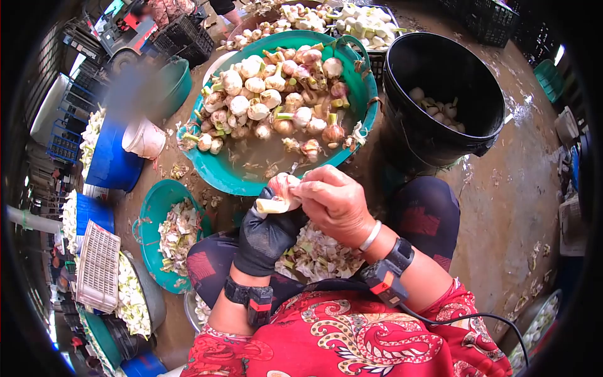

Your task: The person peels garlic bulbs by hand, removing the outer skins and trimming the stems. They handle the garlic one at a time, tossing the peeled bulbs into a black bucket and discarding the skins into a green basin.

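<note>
My left hand [264, 242], in a black glove, is closed around a garlic bulb [286, 186] with its cut stem pointing left. Against the bulb's right side, the bare fingers of my right hand [334, 200] are pinched together on its skin. Papery garlic peelings [323, 254] lie in my lap below both hands. Just beyond the hands, a large green tub [220, 179] holds many unpeeled garlic bulbs [270, 97] in murky water.
To the right of the tub stands a black bucket [408, 135] with several bulbs inside. On the left are a green basin [151, 217] of peelings, a white pail [144, 138] and a blue tub [116, 166]. Scraps litter the wet floor [496, 220].
</note>
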Available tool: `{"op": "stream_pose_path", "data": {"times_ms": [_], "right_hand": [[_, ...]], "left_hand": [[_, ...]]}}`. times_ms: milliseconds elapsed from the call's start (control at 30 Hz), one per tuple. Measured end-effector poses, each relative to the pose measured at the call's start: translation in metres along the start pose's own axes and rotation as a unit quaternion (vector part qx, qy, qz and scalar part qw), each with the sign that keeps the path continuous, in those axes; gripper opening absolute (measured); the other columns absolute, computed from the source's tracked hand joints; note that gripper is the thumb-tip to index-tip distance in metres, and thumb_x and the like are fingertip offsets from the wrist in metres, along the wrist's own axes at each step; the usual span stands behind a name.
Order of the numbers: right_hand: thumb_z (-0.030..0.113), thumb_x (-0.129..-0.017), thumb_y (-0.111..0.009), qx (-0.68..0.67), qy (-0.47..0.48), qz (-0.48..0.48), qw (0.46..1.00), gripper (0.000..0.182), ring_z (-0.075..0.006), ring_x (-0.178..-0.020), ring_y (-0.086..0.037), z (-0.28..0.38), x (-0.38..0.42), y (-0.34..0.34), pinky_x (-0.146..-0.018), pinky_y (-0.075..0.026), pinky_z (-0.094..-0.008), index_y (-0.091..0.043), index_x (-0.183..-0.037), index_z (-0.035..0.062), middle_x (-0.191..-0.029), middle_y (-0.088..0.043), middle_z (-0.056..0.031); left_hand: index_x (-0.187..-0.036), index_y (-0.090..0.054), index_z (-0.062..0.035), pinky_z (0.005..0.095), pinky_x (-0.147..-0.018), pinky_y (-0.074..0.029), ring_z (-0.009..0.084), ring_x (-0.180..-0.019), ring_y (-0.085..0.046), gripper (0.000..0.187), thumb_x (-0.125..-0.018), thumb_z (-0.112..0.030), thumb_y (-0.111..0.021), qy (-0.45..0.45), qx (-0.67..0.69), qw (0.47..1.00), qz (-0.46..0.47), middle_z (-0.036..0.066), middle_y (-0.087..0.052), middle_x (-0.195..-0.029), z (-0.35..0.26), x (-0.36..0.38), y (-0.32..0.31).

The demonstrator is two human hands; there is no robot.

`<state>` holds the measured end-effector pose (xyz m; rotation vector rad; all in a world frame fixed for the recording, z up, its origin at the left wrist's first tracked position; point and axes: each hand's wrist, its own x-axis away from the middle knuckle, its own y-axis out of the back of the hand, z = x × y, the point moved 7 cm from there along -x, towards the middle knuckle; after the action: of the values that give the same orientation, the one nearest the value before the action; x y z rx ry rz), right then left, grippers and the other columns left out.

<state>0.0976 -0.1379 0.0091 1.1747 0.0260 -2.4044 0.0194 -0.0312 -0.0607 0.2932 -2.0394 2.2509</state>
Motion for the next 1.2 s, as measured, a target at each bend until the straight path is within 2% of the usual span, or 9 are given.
{"op": "stream_pose_path", "data": {"times_ms": [100, 200, 333, 533, 633, 667, 733, 1067, 1200], "right_hand": [[-0.001, -0.076, -0.063, 0.061, -0.066, 0.017, 0.996, 0.008, -0.0199, -0.065, -0.060, -0.016, -0.001, 0.004, -0.061, -0.050, -0.0306, -0.064, -0.082, 0.0044, -0.071, -0.058, -0.0060], [0.002, -0.079, -0.062, -0.170, -0.402, -0.005, 0.900, 0.007, -0.0049, -0.066, -0.054, -0.067, 0.025, -0.003, -0.060, -0.047, -0.0239, -0.064, -0.086, 0.0014, -0.075, -0.062, -0.0006], [0.004, -0.079, -0.065, -0.201, -0.345, 0.040, 0.916, 0.010, -0.0062, -0.066, -0.055, -0.039, 0.015, -0.007, -0.059, -0.047, -0.0232, -0.067, -0.088, 0.0015, -0.073, -0.062, -0.0021], [0.004, -0.075, -0.068, 0.019, -0.070, 0.023, 0.997, 0.012, -0.0259, -0.069, -0.063, -0.007, 0.004, -0.001, -0.061, -0.052, -0.0330, -0.064, -0.086, 0.0035, -0.078, -0.061, -0.0101], [0.004, -0.074, -0.067, 0.079, -0.033, 0.010, 0.996, 0.013, -0.0314, -0.072, -0.063, 0.000, 0.005, 0.000, -0.064, -0.053, -0.0363, -0.060, -0.086, 0.0041, -0.080, -0.060, -0.0123], [0.005, -0.073, -0.066, 0.103, -0.003, 0.021, 0.994, 0.014, -0.0299, -0.070, -0.061, 0.005, 0.004, -0.001, -0.062, -0.051, -0.0367, -0.057, -0.084, 0.0040, -0.077, -0.058, -0.0112], [0.005, -0.072, -0.065, 0.128, 0.011, 0.025, 0.991, 0.014, -0.0299, -0.069, -0.060, 0.007, 0.004, -0.002, -0.061, -0.050, -0.0375, -0.055, -0.082, 0.0046, -0.075, -0.056, -0.0109], [0.001, -0.075, -0.054, -0.052, -0.326, 0.016, 0.944, 0.008, -0.0255, -0.061, -0.059, -0.070, 0.014, 0.006, -0.058, -0.048, -0.0337, -0.059, -0.080, 0.0005, -0.070, -0.059, -0.0135], [-0.001, -0.074, -0.061, -0.079, -0.078, 0.064, 0.992, 0.019, -0.0237, -0.069, -0.061, -0.006, -0.007, 0.007, -0.062, -0.051, -0.0323, -0.065, -0.092, 0.0039, -0.084, -0.062, -0.0097]], "left_hand": [[-0.133, -0.045, -0.0014, 0.0505, -0.106, -0.040, 0.0384, -0.121, -0.049, 0.046, -0.090, -0.014, -0.056, 0.106, 0.205, 0.973, 0.009, 0.019, -0.050, -0.131, 0.008, 0.010, -0.005], [-0.132, -0.043, -0.0016, 0.0501, -0.105, -0.039, 0.0352, -0.122, -0.047, 0.042, -0.096, -0.024, -0.049, -0.023, -0.211, 0.977, 0.031, 0.019, -0.050, -0.127, -0.003, 0.011, -0.014], [-0.123, -0.047, 0.0000, 0.0420, -0.105, -0.038, 0.0301, -0.112, -0.050, 0.033, -0.098, -0.022, -0.045, 0.010, -0.029, 0.999, 0.032, 0.015, -0.053, -0.114, 0.001, 0.001, -0.010], [-0.115, -0.049, 0.0020, 0.0276, -0.096, -0.040, 0.0205, -0.104, -0.052, 0.021, -0.099, -0.010, -0.043, -0.112, -0.416, 0.902, 0.010, 0.009, -0.052, -0.108, -0.015, 0.003, -0.013], [-0.119, -0.051, 0.0022, 0.0255, -0.092, -0.045, 0.0178, -0.106, -0.056, 0.025, -0.095, -0.007, -0.051, -0.212, -0.751, 0.625, 0.030, 0.009, -0.056, -0.115, -0.018, 0.004, -0.023], [-0.119, -0.051, 0.0022, 0.0255, -0.092, -0.045, 0.0178, -0.106, -0.056, 0.025, -0.095, -0.007, -0.051, -0.211, -0.750, 0.626, 0.031, 0.009, -0.056, -0.115, -0.019, 0.002, -0.023], [-0.120, -0.050, 0.0025, 0.0280, -0.098, -0.045, 0.0187, -0.110, -0.056, 0.026, -0.096, -0.009, -0.051, 0.052, -0.058, 0.996, 0.036, 0.011, -0.057, -0.116, 0.003, -0.006, -0.003], [-0.126, -0.047, 0.0002, 0.0463, -0.101, -0.046, 0.0271, -0.113, -0.056, 0.038, -0.097, -0.024, -0.049, -0.032, -0.371, 0.928, -0.004, 0.015, -0.057, -0.120, 0.001, 0.014, -0.012], [-0.127, -0.047, -0.0009, 0.0460, -0.102, -0.045, 0.0260, -0.114, -0.055, 0.035, -0.099, -0.022, -0.047, -0.028, -0.158, 0.986, 0.038, 0.013, -0.056, -0.122, -0.010, 0.004, -0.001]]}}
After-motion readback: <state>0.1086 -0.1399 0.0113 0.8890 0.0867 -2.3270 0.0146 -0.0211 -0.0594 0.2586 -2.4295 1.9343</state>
